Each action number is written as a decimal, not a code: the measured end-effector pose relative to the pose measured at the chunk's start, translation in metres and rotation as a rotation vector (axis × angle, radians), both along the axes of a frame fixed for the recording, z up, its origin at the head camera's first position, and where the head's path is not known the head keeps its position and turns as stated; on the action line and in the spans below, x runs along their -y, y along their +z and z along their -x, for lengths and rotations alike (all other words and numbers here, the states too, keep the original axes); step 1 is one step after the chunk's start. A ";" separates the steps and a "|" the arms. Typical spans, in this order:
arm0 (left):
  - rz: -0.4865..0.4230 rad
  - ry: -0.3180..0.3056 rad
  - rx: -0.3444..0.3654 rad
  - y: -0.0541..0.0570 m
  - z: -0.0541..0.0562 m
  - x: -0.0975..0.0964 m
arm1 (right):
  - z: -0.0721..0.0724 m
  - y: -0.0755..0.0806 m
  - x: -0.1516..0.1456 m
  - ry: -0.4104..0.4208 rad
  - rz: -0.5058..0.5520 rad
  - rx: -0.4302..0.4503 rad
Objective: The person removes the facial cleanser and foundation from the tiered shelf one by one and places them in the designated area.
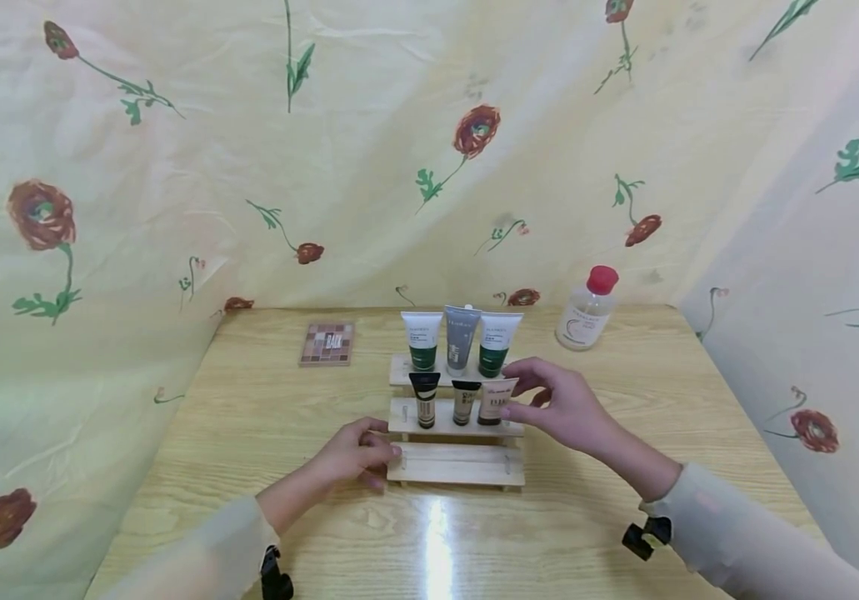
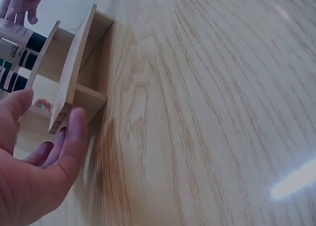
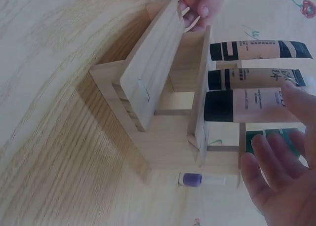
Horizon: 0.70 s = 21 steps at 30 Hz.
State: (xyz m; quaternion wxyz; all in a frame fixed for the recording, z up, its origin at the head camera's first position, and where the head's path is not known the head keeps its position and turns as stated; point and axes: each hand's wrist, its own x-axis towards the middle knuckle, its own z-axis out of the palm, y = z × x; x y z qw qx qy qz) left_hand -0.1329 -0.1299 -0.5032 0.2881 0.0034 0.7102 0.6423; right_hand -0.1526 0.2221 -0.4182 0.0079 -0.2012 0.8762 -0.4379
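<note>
A three-step wooden stand (image 1: 466, 468) sits on the table. My left hand (image 1: 357, 454) holds its left end, thumb and fingers around the end of the lowest step. Three small tubes stand cap-down on the middle step: a black-topped beige tube (image 1: 426, 404), a smaller black-topped tube (image 1: 463, 404) and a pale pink tube (image 1: 493, 402). At the pink tube is my right hand (image 1: 560, 404), its thumb against the upper part and its fingers spread behind, with a gap showing in the right wrist view. The top step bears two white-and-green tubes (image 1: 422, 337) and a grey tube (image 1: 461, 337).
A clear bottle with a red cap (image 1: 585, 312) stands at the back right. To the back left lies a flat makeup palette (image 1: 327, 344). Behind the stand, a small bottle with a purple base (image 3: 192, 179) shows in the right wrist view. Flowered cloth (image 1: 369, 150) hangs behind the table.
</note>
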 end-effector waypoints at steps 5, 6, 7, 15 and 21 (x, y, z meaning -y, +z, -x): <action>-0.002 -0.009 -0.002 -0.001 0.000 -0.001 | 0.001 -0.001 0.005 -0.004 -0.008 -0.002; 0.001 -0.012 -0.005 -0.001 0.000 0.000 | 0.001 -0.001 0.006 -0.008 -0.011 -0.001; 0.003 -0.015 -0.005 -0.003 0.000 0.000 | 0.000 -0.001 0.007 -0.011 -0.013 -0.001; -0.009 -0.010 0.000 -0.005 -0.003 0.003 | -0.001 0.000 0.010 -0.043 -0.029 0.028; -0.027 -0.005 0.013 -0.006 -0.003 0.004 | -0.003 -0.001 0.009 -0.046 -0.010 0.040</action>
